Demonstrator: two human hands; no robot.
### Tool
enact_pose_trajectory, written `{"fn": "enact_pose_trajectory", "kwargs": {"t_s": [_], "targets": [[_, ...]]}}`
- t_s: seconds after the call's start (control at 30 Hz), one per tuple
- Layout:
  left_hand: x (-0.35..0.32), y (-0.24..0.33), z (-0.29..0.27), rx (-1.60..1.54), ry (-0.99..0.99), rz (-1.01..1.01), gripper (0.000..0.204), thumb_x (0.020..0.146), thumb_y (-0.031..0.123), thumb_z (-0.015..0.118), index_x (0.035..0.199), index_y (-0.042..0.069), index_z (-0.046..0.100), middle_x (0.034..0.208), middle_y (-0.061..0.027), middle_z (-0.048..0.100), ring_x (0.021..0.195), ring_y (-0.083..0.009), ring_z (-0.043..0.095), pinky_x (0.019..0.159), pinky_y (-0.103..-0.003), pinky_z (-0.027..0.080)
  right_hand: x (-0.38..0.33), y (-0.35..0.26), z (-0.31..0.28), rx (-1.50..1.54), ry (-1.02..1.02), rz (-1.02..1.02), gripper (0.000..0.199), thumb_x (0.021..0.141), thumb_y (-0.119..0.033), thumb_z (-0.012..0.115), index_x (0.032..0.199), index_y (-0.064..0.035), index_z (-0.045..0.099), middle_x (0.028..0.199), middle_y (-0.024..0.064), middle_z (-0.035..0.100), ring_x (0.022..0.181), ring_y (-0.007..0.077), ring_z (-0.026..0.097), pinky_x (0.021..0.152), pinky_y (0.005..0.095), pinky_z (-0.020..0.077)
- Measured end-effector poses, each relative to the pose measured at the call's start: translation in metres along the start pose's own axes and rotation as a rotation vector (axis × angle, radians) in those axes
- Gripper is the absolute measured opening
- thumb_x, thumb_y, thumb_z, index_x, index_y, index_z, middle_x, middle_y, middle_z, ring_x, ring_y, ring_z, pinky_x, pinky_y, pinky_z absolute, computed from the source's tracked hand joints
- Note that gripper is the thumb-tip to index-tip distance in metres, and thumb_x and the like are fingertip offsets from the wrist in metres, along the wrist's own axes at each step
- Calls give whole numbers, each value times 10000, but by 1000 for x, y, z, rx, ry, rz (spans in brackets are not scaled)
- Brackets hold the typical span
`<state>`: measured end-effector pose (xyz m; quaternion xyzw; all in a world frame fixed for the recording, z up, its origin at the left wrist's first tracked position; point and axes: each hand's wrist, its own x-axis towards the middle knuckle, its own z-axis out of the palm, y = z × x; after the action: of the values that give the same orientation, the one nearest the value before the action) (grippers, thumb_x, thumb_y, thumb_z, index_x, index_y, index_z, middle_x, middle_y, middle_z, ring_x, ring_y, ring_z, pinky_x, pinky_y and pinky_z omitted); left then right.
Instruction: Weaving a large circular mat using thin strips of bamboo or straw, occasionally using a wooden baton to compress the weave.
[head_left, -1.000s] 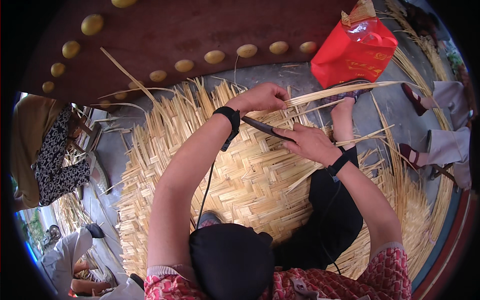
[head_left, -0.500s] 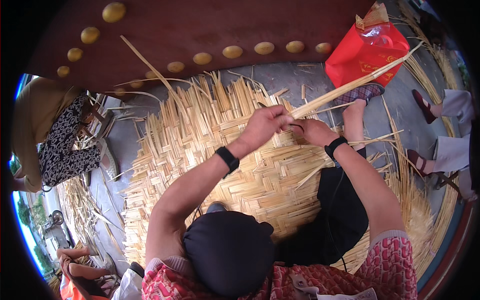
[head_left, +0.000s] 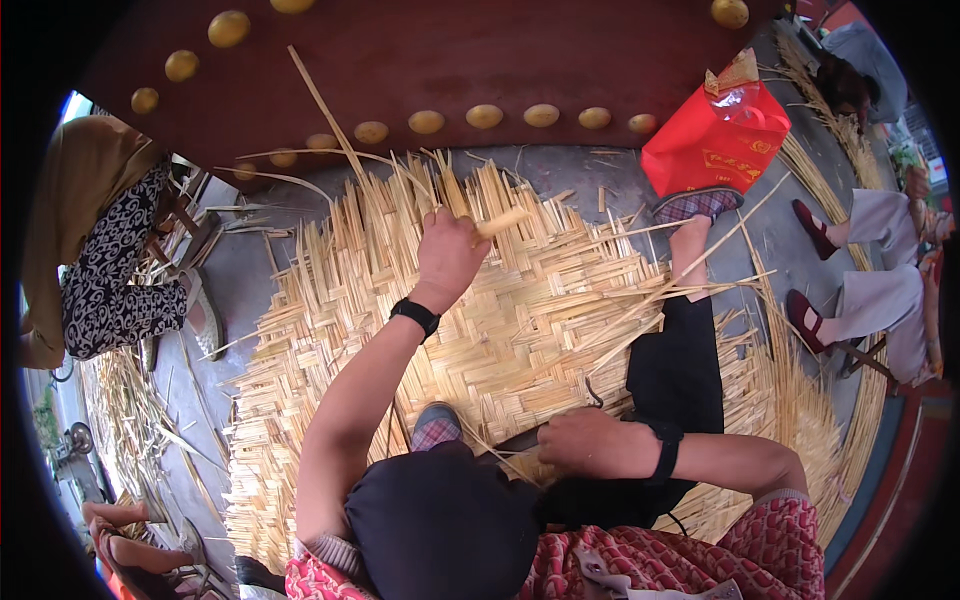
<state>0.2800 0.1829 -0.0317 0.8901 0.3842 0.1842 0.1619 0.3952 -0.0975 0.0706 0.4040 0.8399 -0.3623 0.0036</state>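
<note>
A large pale mat woven from flat straw or reed strips [head_left: 510, 345] spreads on the floor before me. Over its far half, my left hand [head_left: 450, 252] is closed round a pale straw strip [head_left: 506, 221], whose end sticks out to the right. Nearer my body, my right hand [head_left: 590, 443] is drawn in beside my knee with its fingers curled. A thin, dark, curved piece [head_left: 595, 392] shows just beyond this hand; whether it is held cannot be made out. Whatever lies inside the right fingers is hidden.
A dark red panel with gold studs [head_left: 485, 117] stands beyond the mat. A red bag [head_left: 715, 140] is at the far right, near my plaid shoe [head_left: 697, 204]. Loose straw [head_left: 130, 400] lies at the left. Seated people are on both sides.
My hands were together at the base of a long straw strip pointing right. They have parted: the left has gone left and farther out, the right back toward my body.
</note>
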Motion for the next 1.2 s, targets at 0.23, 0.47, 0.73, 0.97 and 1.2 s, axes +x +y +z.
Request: {"fn": "enact_pose_trajectory", "kwargs": {"t_s": [0.23,0.47,0.73,0.97,1.2], "targets": [[-20,-41,-39,-526,34,-319,473,948,289,649,674,-78,527,704,-166,520,618,-308,503,613,-408,411,121,147,-104,31,564,449,259,947,-231,506,879,-33,660,954,160,644,911,344,632,792,462,509],[-25,-47,-60,-791,-82,-387,379,999,333,595,976,-23,724,859,-70,678,776,-121,613,721,-272,503,205,236,-105,607,672,496,388,985,-348,549,1184,-19,604,1083,171,640,994,263,626,872,362,500],[-6,-55,-54,-1062,-192,-489,562,1014,466,490,940,-49,704,797,-89,642,702,-162,595,707,-304,538,213,233,-117,688,543,417,433,817,-333,779,1049,16,671,899,98,701,825,206,674,768,315,526],[8,-77,-1,-932,-362,-574,676,996,598,426,1026,-35,663,950,-108,675,861,-172,642,786,-313,557,192,156,-71,13,833,257,295,833,-232,753,1048,-47,670,875,150,686,811,324,663,716,376,524],[-58,-100,-19,-737,52,-525,409,979,279,574,1161,-87,548,1003,-245,650,923,-361,657,828,-394,538,181,201,-80,118,978,631,313,848,-227,695,1044,5,617,940,197,683,876,404,631,780,459,502]]}}
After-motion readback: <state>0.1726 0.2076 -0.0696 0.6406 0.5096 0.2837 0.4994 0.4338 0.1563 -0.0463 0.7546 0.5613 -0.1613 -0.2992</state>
